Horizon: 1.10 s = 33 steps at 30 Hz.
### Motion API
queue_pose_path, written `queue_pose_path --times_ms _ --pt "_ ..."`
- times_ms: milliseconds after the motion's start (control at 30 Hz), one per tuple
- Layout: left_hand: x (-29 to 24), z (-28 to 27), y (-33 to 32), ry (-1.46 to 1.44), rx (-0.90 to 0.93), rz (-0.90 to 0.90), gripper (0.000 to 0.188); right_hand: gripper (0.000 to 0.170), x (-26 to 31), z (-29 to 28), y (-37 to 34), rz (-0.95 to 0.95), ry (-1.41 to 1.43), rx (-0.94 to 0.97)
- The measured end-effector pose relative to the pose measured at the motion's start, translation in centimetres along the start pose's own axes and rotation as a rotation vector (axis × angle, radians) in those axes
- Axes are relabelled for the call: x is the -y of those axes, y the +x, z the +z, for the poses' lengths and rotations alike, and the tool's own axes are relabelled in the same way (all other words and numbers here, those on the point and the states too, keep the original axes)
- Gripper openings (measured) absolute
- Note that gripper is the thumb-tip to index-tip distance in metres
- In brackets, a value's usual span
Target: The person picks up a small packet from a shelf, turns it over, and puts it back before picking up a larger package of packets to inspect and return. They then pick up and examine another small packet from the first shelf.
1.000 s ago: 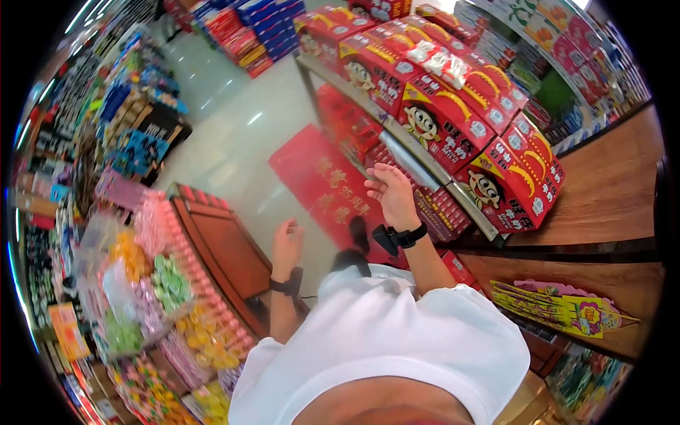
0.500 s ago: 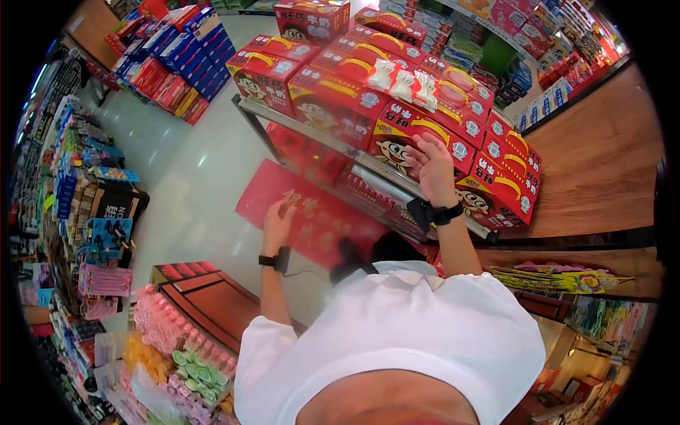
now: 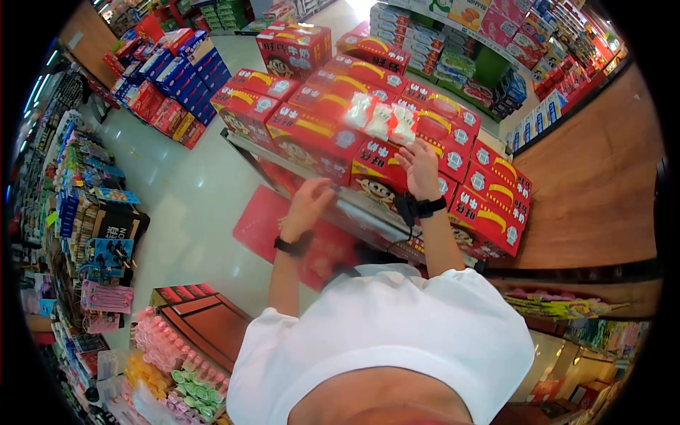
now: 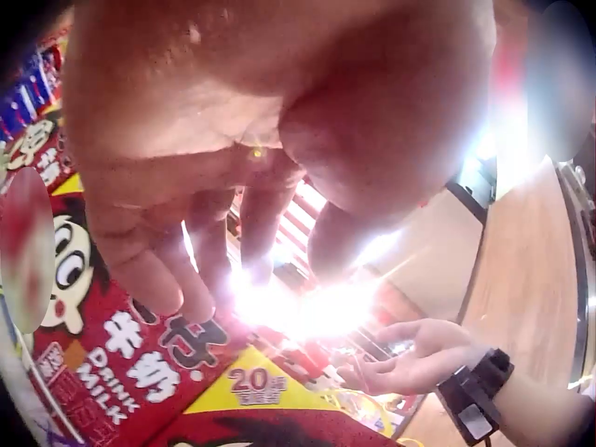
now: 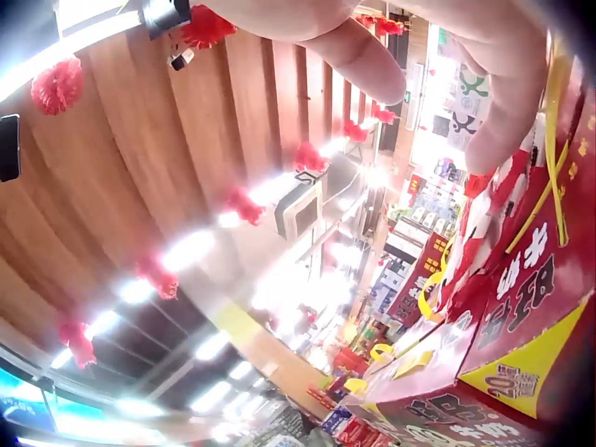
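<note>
Three red-and-white packets (image 3: pixel 382 120) lie side by side on a block of red milk cartons (image 3: pixel 320 157) with yellow handles. My right hand (image 3: pixel 423 172) hovers over the front cartons, its fingertips right at the nearest packet's edge. In the right wrist view, the thumb and fingers of that hand (image 5: pixel 372 60) are spread apart, with red-and-white wrapping (image 5: pixel 489 209) beneath them. My left hand (image 3: pixel 308 207) is held before the front row of cartons with loosely bent fingers and nothing in them. The left wrist view shows a carton front (image 4: pixel 130 372) just beyond those fingers.
A metal rack edge (image 3: pixel 265 150) runs under the cartons. Right of them is a wooden counter (image 3: pixel 588 191). A red mat (image 3: pixel 258 223) lies on the floor, and a wooden cabinet (image 3: pixel 212 319) with candy stands at the lower left. Blue boxes (image 3: pixel 170 78) are stacked farther back.
Both hands have moved forward relative to the carton display, the right one up to the packets and the left one to the front cartons. The head view has turned and come nearer the display.
</note>
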<state>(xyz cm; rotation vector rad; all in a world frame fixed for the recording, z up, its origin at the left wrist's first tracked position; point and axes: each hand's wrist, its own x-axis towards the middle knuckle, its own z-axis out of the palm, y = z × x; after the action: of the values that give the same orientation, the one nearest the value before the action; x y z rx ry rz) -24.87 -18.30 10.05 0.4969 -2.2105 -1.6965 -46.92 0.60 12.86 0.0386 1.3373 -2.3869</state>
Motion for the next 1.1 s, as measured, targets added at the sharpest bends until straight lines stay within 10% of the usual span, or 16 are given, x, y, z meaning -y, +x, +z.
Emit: queue_pose_path --times_ms 467,1100 --pt "-7.5 11.3 12.4 0.557 -0.075 0.508 0.050 0.049 3.5 -1.3 1.8 0.156 0.129 0.181" --pt "-7.2 14.2 10.7 0.455 -0.087 0.524 0.039 0.022 2.1 -1.6 1.6 0.001 -0.227 0.099"
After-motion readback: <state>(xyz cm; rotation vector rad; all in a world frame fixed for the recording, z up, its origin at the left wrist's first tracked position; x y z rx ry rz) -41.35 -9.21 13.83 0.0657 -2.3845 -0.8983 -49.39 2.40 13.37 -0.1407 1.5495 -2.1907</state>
